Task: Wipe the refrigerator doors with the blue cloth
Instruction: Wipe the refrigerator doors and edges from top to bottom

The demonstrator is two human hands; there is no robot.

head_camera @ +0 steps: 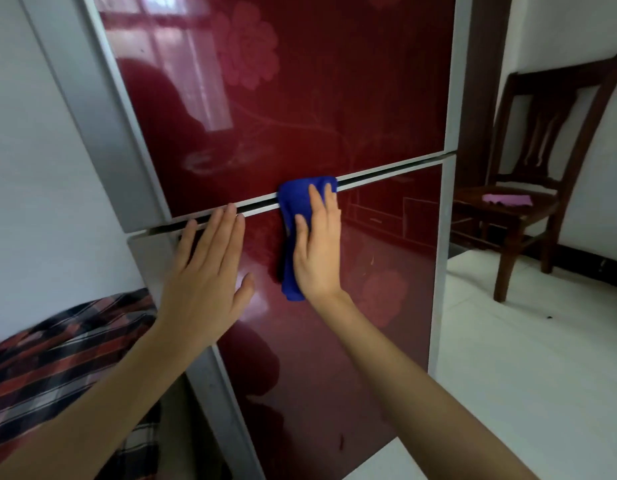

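Note:
A glossy dark-red refrigerator with a flower pattern fills the view, its upper door [300,98] above its lower door [386,306], with a silver gap between them. The blue cloth [295,202] lies flat on the lower door's top edge, reaching up to the gap. My right hand [317,247] presses the cloth against the door with straight fingers. My left hand [210,271] rests flat on the lower door to the left of the cloth, fingertips at the gap. Part of the cloth is hidden under my right palm.
A dark wooden chair [529,188] stands to the right by the white wall, with a pink cloth [508,199] on its seat. White tiled floor [525,358] lies at the right. A plaid fabric [57,358] is at the lower left beside the fridge's grey side.

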